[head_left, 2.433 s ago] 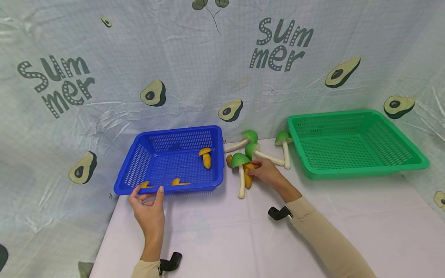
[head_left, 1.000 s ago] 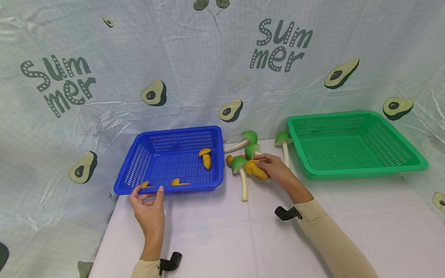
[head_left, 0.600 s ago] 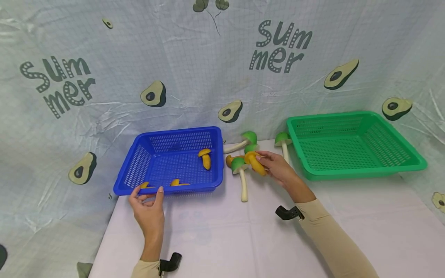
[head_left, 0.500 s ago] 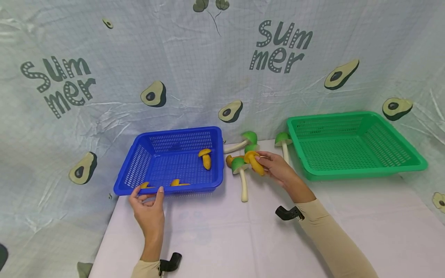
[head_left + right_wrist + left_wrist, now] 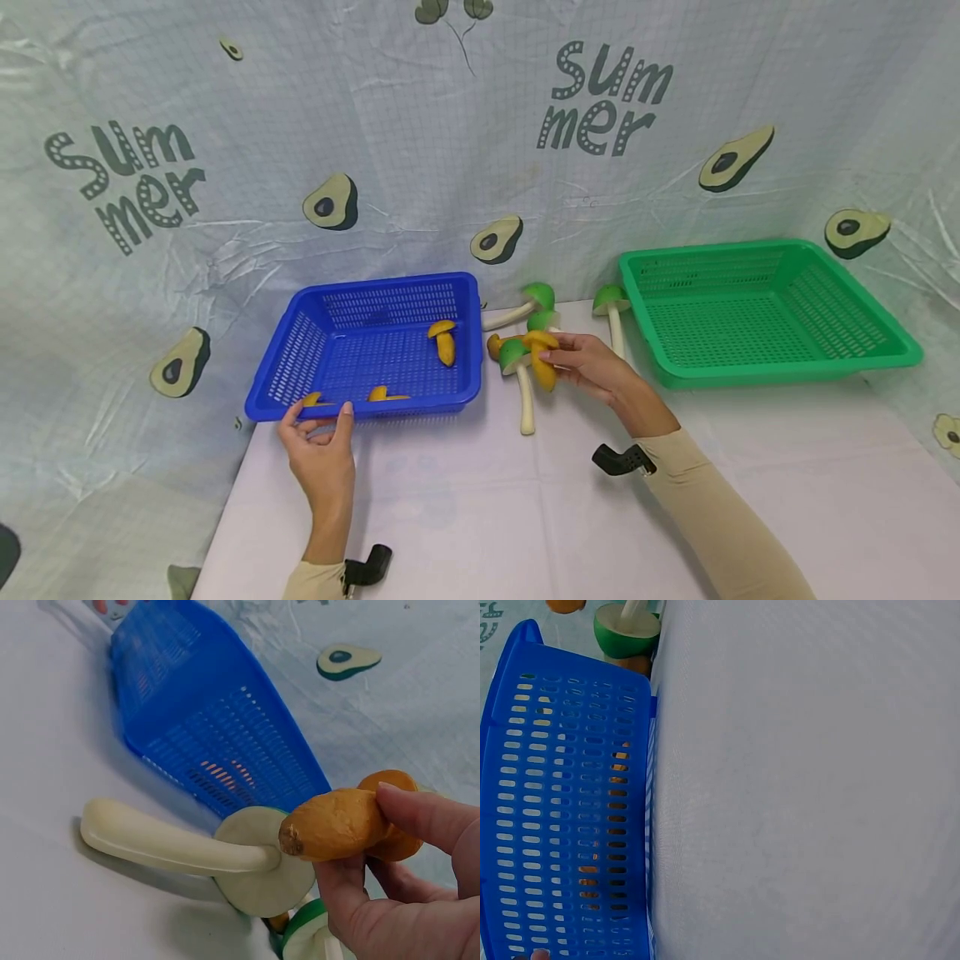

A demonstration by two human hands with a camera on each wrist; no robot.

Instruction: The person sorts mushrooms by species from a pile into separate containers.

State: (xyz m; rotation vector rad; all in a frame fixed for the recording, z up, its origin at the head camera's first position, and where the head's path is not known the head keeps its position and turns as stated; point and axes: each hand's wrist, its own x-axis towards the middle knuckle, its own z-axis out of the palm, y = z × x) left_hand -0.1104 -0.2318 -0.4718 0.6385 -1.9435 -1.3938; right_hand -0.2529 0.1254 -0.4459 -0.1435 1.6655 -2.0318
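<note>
My right hand [image 5: 596, 367] pinches a yellow-orange toy mushroom [image 5: 543, 362] between thumb and fingers, its cap up and stem pointing down. In the right wrist view the same mushroom [image 5: 337, 823] shows its brown stem end. Just left of it a green-capped mushroom [image 5: 526, 400] with a long white stem lies on the table. Behind that one, another yellow mushroom [image 5: 495, 346] is partly hidden. My left hand [image 5: 322, 454] holds the front rim of a blue basket [image 5: 375, 408], thumb and fingers at the edge. Inside the basket lie three yellow mushrooms [image 5: 446, 343], two half hidden by the front wall.
A green basket [image 5: 787, 371] stands at the right. Between the baskets are more green-capped mushrooms [image 5: 611, 300], one partly behind my right hand. A printed cloth [image 5: 420, 167] hangs right behind the baskets. The white tabletop [image 5: 480, 517] stretches in front.
My right hand has drawn the yellow mushroom out from beside the green-capped one, lifted it and turned it from slanted to nearly upright. My left hand has stayed on the rim.
</note>
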